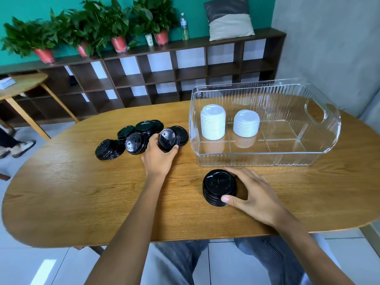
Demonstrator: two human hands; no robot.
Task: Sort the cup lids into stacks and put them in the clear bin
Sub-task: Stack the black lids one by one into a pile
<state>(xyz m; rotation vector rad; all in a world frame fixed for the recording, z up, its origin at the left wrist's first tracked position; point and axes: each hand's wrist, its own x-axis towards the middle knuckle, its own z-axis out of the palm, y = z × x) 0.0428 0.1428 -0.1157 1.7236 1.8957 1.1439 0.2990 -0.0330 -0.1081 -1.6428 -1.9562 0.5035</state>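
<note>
Several loose black cup lids [131, 138] lie scattered on the wooden table [82, 192] at centre left. My left hand [159, 155] grips a small stack of black lids [167, 139], tilted up off the table. Nearer to me, my right hand [250, 192] curls round a short stack of black lids [219, 187] that stands on the table, thumb at its front edge. The clear bin [320, 145] stands at the right. Inside it are two stacks of white lids, a taller one [212, 122] and a shorter one [246, 123].
A dark cube shelf [156, 77] runs along the back wall with potted plants, a bottle [184, 26] and a cushion [229, 19] on top. A second wooden table [22, 83] stands at the left. A person's feet [18, 148] show at the left edge.
</note>
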